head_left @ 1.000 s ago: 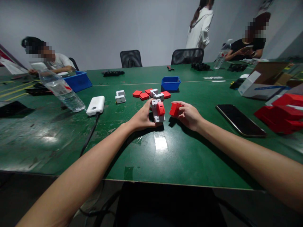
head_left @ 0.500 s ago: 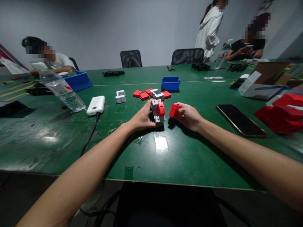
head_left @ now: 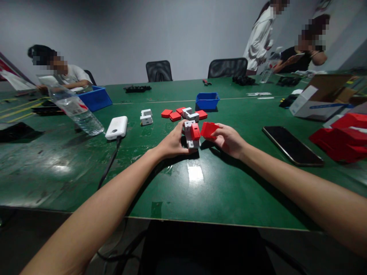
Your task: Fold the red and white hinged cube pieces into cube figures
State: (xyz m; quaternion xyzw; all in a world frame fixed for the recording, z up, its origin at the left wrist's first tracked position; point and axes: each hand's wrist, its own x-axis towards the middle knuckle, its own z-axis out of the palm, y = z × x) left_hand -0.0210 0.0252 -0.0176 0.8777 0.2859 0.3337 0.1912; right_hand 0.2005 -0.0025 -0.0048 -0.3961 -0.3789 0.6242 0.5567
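Observation:
My left hand (head_left: 173, 142) is closed around the left side of a white bracket-like block (head_left: 188, 133), thumb at its near end and fingers at its far end. A red block (head_left: 195, 131) sits in the middle of that white part. Just to the right, my right hand (head_left: 230, 141) pinches a second red block (head_left: 208, 130), tilted and very close to the first; whether they touch I cannot tell. Beyond the hands lie several loose red blocks (head_left: 175, 116) and another white bracket-like block (head_left: 190, 114). One more white bracket-like block (head_left: 146, 117) stands farther left.
A white power bank (head_left: 116, 128) with a black cable and a tilted water bottle (head_left: 75, 108) are at left. A small blue bin (head_left: 207, 101) stands behind the blocks. To the right lie a phone (head_left: 291, 146), a large red object (head_left: 342, 139) and a cardboard box (head_left: 318, 97). Other people are around the table.
My right hand has turned the red block and brought it left and slightly up, closer to the white part. My left hand has stayed still. Beyond the table, the standing person has shifted right.

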